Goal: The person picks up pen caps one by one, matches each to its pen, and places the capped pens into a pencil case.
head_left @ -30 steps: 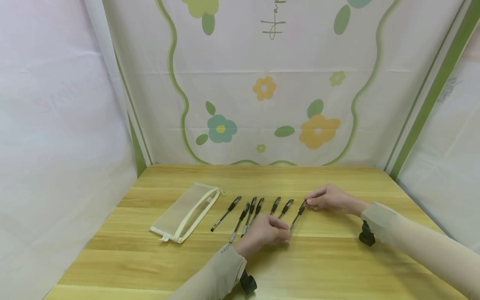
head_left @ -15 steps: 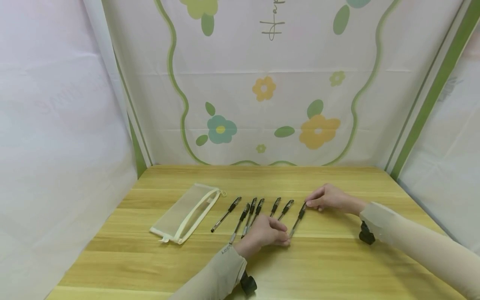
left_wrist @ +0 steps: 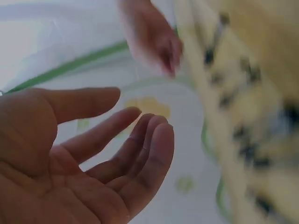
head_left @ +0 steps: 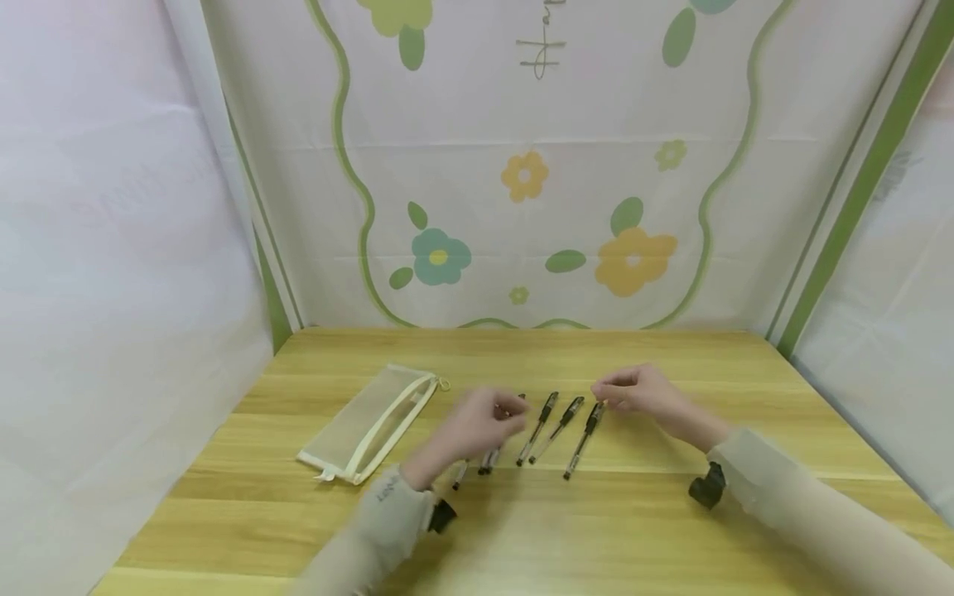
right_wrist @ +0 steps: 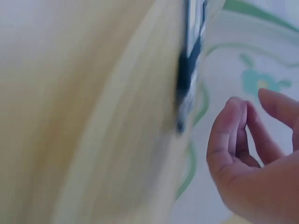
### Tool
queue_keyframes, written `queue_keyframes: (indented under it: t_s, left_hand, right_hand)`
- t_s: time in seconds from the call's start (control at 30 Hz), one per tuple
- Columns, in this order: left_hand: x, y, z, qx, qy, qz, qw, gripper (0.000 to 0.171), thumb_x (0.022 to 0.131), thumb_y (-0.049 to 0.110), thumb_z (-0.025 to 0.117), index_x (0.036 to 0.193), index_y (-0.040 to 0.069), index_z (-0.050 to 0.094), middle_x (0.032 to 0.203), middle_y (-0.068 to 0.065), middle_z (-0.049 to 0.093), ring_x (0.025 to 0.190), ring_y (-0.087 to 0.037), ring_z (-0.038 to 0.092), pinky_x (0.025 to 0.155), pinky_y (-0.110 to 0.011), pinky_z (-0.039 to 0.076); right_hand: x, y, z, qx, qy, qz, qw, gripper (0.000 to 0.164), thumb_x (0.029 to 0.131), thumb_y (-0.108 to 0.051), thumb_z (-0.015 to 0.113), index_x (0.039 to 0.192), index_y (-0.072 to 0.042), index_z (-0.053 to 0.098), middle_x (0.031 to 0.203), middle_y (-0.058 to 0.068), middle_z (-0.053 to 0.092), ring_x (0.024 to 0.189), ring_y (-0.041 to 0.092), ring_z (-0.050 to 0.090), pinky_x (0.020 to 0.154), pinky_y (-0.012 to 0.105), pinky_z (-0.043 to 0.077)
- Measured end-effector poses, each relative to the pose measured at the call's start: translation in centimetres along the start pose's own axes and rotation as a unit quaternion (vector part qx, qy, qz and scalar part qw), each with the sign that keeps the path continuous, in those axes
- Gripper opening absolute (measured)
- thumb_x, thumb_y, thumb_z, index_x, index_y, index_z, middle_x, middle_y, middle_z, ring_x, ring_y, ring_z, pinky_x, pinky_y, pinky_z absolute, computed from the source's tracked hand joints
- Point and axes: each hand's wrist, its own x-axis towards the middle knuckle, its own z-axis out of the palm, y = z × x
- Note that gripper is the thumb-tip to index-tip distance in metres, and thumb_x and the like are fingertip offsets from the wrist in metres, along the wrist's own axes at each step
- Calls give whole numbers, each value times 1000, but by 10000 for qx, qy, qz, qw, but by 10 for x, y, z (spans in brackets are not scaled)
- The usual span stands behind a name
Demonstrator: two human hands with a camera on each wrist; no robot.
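Note:
Black gel pens lie side by side on the table. My left hand (head_left: 477, 426), blurred by motion, is over the left part of the row and hides several pens beneath it. Its thumb and fingers are spread apart with nothing between them in the left wrist view. Just past the capped end of the rightmost pen (head_left: 585, 439) is my right hand (head_left: 644, 397). Its fingers are loosely bent and hold nothing, and in the right wrist view the pen (right_wrist: 188, 70) lies apart from them. Two more pens, one pen (head_left: 569, 416) and its neighbour (head_left: 546, 410), slant to its left.
A cream mesh zip pouch (head_left: 346, 422) lies left of the pens, its zip side gaping towards them. The wooden table (head_left: 633, 530) ends at a flower-printed cloth backdrop (head_left: 477, 190). Cloth walls stand on both sides.
My left hand has left the lower end of the rightmost pen and moved left over the other pens. My right hand has let go of that pen's cap and shifted slightly left.

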Motion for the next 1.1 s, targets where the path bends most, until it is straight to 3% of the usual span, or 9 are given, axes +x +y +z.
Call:
queue_keyframes:
  t_s: [0.1,0.17,0.27,0.33,0.5,0.63,0.7,0.93,1.1]
  left_hand:
    - [-10,-11,-34,1330,420,77,9902,33,93,14,69,123,1,65,121,-13,64,103,-27,63,87,-39,55]
    - [-18,-21,-55,2290,671,-75,9711,39,91,19,72,126,3,64,126,-14,60,112,-30,58,93,-43,52]
    - [-29,-40,-78,3241,891,-388,9410,46,87,20,76,128,4,63,127,-17,57,114,-35,54,88,-48,54]
    - [-35,-53,-89,3677,881,-527,9243,50,86,23,77,130,3,62,127,-19,56,114,-37,52,83,-49,55]
    - [-43,-78,-101,4001,744,-739,9105,56,86,29,77,130,-1,60,125,-25,56,110,-40,54,82,-52,55]
    - [-44,-92,-103,4041,690,-866,9080,56,82,28,80,125,-2,63,118,-25,60,99,-38,61,80,-50,56]
    - [-42,-96,-104,3961,712,-894,9111,54,81,26,82,123,-3,64,116,-24,61,95,-36,63,78,-48,57]
    - [-41,-106,-114,2939,634,-1119,9471,42,81,24,82,113,0,70,108,-17,67,96,-30,63,81,-48,55]
    - [-44,-110,-119,2629,564,-1142,9564,32,80,22,82,101,1,72,104,-13,67,94,-28,62,83,-49,53]
  right_hand:
    - [-8,-9,19,158,-43,-91,9998,45,91,-26,73,118,9,65,112,24,65,99,40,61,86,48,55]
    - [-13,-14,30,204,-95,-135,9997,44,91,-26,74,117,9,65,111,24,65,97,40,61,85,49,55]
    - [-19,-19,43,262,-177,-190,9993,43,91,-27,74,116,6,67,110,23,66,96,42,62,84,48,55]
    - [-21,-22,50,309,-197,-227,9991,42,90,-27,74,116,6,67,109,24,66,96,44,62,84,49,55]
    - [-23,-24,62,379,-198,-311,9986,44,91,-24,74,117,9,64,108,24,67,96,45,62,83,49,55]
    - [-23,-21,69,392,-326,-308,9982,44,92,-26,73,118,8,64,108,22,67,96,43,62,82,48,56]
    - [-24,-20,72,411,-400,-298,9979,44,92,-26,73,118,8,65,108,22,66,95,43,62,82,48,56]
    - [-27,-15,79,529,-516,-236,9970,41,92,-24,73,118,7,65,106,23,66,88,38,64,81,47,56]
    - [-27,-14,81,554,-581,-307,9963,39,92,-21,72,116,8,65,104,25,66,84,34,64,79,45,56]
